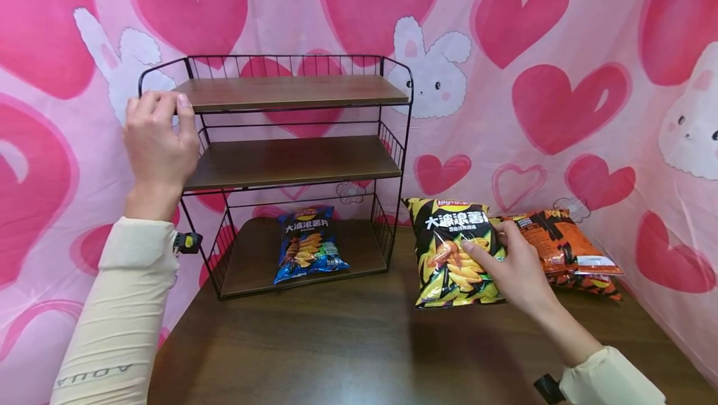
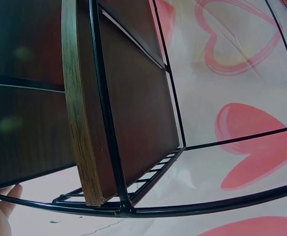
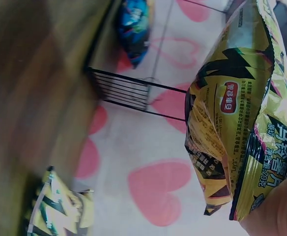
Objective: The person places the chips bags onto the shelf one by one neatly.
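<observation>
At the upper left corner of a three-tier shelf rack [image 1: 291, 171], my left hand [image 1: 162, 140] grips the black wire frame with curled fingers. Its fingertips [image 2: 8, 201] show at the frame's edge in the left wrist view. My right hand [image 1: 518, 271] holds a black-and-yellow bag of potato chips [image 1: 449, 224] by its right side, thumb across the front. The bag hangs upright above the table, right of the rack, and shows its back and side seam in the right wrist view. A blue bag of potato chips [image 1: 307, 243] leans on the bottom shelf.
Orange-and-black snack bags [image 1: 566, 243] lie piled at the table's right back, partly behind my right hand. The wooden table [image 1: 336, 343] stretches in front of the rack. A pink heart-patterned cloth [image 1: 516, 106] hangs close behind and to the sides.
</observation>
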Available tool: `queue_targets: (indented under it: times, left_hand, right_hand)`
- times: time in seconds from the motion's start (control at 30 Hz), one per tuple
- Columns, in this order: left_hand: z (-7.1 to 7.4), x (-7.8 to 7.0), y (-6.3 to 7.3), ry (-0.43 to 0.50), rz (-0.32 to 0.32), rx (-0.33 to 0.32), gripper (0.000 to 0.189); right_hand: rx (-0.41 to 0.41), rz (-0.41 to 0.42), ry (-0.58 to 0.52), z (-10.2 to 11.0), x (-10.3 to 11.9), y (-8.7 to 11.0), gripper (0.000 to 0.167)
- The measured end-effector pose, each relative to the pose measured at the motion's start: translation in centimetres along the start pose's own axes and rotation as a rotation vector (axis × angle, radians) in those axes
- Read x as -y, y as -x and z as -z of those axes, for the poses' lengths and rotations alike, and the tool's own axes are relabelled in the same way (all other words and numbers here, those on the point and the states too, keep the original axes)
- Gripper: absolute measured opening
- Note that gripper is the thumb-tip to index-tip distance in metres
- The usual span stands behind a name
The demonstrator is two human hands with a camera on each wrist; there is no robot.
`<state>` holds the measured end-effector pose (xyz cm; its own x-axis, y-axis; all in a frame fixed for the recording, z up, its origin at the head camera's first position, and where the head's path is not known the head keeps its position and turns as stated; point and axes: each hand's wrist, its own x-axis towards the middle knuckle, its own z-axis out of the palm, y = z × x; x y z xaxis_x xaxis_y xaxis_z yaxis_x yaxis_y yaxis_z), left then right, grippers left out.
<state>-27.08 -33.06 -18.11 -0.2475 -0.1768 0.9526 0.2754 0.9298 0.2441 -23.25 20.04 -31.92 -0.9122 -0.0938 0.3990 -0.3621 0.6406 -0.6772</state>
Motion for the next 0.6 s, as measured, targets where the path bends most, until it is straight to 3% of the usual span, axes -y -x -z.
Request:
queue_targets:
  times: [0.23,0.6]
  left_hand:
    - [0.4,-0.1,0.0,-0.014,-0.008,0.000,0.048]
    - [0.5,-0.4,0.1,-0.012,-0.028,-0.008,0.047]
  right_hand:
    - [-0.009,0.070,-0.012,0.9,2.3,0.3,0.048]
    - [0.021,0.232,-0.142,-0.6,7.0,-0.3,0.038]
